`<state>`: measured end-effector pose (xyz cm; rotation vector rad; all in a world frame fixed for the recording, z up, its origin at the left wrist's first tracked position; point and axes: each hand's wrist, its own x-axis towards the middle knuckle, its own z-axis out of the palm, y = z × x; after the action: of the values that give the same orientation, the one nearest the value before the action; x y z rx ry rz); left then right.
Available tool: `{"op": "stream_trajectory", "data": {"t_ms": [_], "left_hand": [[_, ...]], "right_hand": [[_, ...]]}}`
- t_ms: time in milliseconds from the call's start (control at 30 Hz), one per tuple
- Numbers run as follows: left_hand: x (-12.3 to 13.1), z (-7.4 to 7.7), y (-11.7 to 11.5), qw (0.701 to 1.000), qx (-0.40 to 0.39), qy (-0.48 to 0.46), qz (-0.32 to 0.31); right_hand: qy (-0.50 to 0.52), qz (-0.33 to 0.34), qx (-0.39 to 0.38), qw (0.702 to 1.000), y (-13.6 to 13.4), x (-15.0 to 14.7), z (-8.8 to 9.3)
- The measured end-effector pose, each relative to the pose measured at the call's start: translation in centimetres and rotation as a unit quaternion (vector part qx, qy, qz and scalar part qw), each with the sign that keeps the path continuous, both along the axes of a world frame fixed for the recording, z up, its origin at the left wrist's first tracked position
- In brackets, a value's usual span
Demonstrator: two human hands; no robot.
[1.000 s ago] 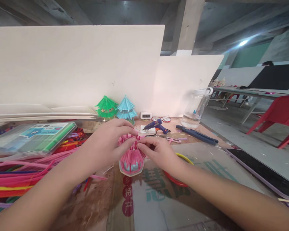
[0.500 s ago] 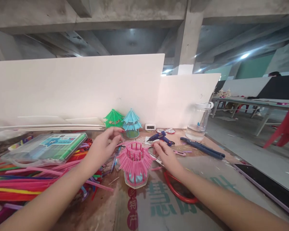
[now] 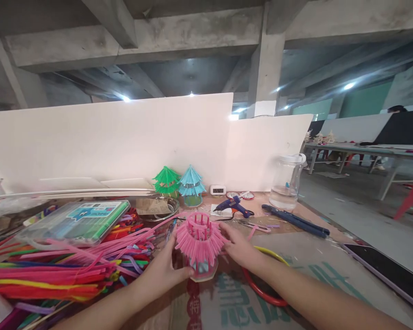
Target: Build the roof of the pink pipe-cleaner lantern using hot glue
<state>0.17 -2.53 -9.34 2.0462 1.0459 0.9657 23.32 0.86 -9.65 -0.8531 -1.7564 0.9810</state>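
Note:
A pink model pavilion [image 3: 202, 243] made of fuzzy pipe cleaners stands before me on a pale octagonal base. It has a fringed skirt roof and a ring of short posts on top. My left hand [image 3: 168, 266] curves round its lower left side, thumb at the base. At its right side, my right hand [image 3: 239, 246] holds it with the fingertips partly hidden behind the fringe. Behind it stand a green model pavilion [image 3: 166, 181] and a light blue model pavilion [image 3: 192, 183]. A blue glue gun [image 3: 234, 206] lies just beyond my right hand.
Loose coloured pipe cleaners [image 3: 55, 277] and a plastic case [image 3: 79, 222] cover the left. On the right are blue-handled pliers [image 3: 296, 221], a phone [image 3: 388, 272], a water jug [image 3: 285, 183] and red-handled scissors [image 3: 261, 288]. A small digital clock [image 3: 218, 189] sits near the white board [image 3: 124, 137].
My left hand has come down from above the pile to the model's lower side. My right hand has closed in on its right side. The view has tilted up slightly.

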Motion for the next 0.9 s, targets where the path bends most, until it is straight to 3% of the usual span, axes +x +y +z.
{"op": "stream_trajectory", "data": {"t_ms": [167,300,467,700,900], "left_hand": [[0.9,0.2,1.8,0.998,0.018,0.063,-0.017],[1.4,0.4,1.5,0.995,0.049,0.076,-0.037],[1.1,-0.3,1.5,0.992,0.04,0.122,-0.008],[1.3,-0.4,1.4,0.993,0.048,0.111,-0.003],[1.4,-0.3,1.3,0.993,0.059,0.102,-0.013]], "right_hand": [[0.025,-0.003,-0.014,1.0,0.6,0.0,-0.3],[0.049,0.007,-0.05,0.998,1.2,0.0,-0.7],[0.065,0.01,-0.072,0.995,1.2,0.0,-0.8],[0.06,-0.004,-0.059,0.996,0.9,0.4,-0.6],[0.055,-0.067,-0.026,0.996,1.1,0.8,-0.7]]}}
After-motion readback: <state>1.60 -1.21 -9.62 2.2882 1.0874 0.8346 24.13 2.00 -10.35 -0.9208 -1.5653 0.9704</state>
